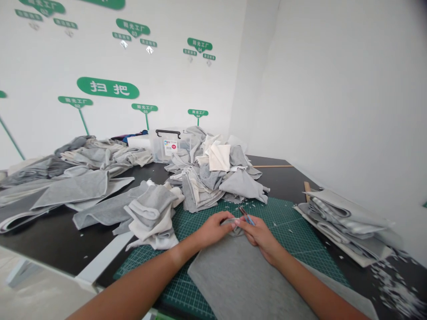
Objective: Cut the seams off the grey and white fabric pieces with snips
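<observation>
Two hands work at one corner of a grey knit panel (240, 280). Step in hand looks like trimming or snipping that corner with small pointed snips (245, 214). Any cut next would call for the corner staying pinched and the tips kept on the edge.

Pose: both forearms reach forward from the bottom corners of the view and converge on the mat, wrists low, hands almost touching.

Left hand (213, 230): fingers together, pinching the gathered panel corner. Right hand (262, 238): fingers curled closed around the snips' blue handle, though the grip is partly hidden. Snip tips point up and away, just past the fingertips.

Panel lies flat under and toward the person from the fingers, on a green cutting mat (293, 235). Pale fabric scraps (276, 222) dot the mat just beyond and right of the fingers.

Left of the fingers: a folded grey-and-white fabric heap (151, 218). Straight ahead: a larger grey-and-cream pile (213, 173), then a clear plastic box (167, 144) behind it. Far right of the fingers: a stack of grey panels (343, 222) on the black surface (270, 162), with a drift of white scraps (393, 284) nearer the person. Green signs (107, 87) sit on the wall well beyond.
</observation>
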The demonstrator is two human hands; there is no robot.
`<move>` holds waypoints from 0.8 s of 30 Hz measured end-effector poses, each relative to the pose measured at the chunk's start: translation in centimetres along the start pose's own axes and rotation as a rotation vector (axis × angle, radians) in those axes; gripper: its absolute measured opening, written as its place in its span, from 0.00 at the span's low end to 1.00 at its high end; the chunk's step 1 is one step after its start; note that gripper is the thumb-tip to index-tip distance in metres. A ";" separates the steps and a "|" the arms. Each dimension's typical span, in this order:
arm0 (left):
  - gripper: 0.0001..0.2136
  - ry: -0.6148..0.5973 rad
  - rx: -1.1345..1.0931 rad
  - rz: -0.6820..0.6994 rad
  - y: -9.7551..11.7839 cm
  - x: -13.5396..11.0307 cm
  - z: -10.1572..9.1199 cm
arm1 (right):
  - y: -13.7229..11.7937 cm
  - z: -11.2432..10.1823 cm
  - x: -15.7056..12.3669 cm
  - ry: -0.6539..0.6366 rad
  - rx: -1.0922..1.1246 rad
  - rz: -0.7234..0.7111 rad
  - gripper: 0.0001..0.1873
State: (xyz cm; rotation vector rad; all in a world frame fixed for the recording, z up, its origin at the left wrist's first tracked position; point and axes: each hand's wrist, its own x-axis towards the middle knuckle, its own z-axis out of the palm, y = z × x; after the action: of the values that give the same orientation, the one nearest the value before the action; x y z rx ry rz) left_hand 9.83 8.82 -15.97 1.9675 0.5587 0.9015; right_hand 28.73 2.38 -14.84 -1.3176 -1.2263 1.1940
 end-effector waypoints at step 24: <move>0.14 0.036 -0.132 -0.111 -0.3 0.0 -0.2 | 0.2 0.3 0.0 -0.049 -0.026 -0.077 0.19</move>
State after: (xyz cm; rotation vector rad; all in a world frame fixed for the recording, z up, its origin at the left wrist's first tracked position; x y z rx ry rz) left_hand 9.67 9.09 -16.19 1.7869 0.6079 0.8835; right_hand 28.43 2.36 -15.02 -1.2547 -1.3200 1.1650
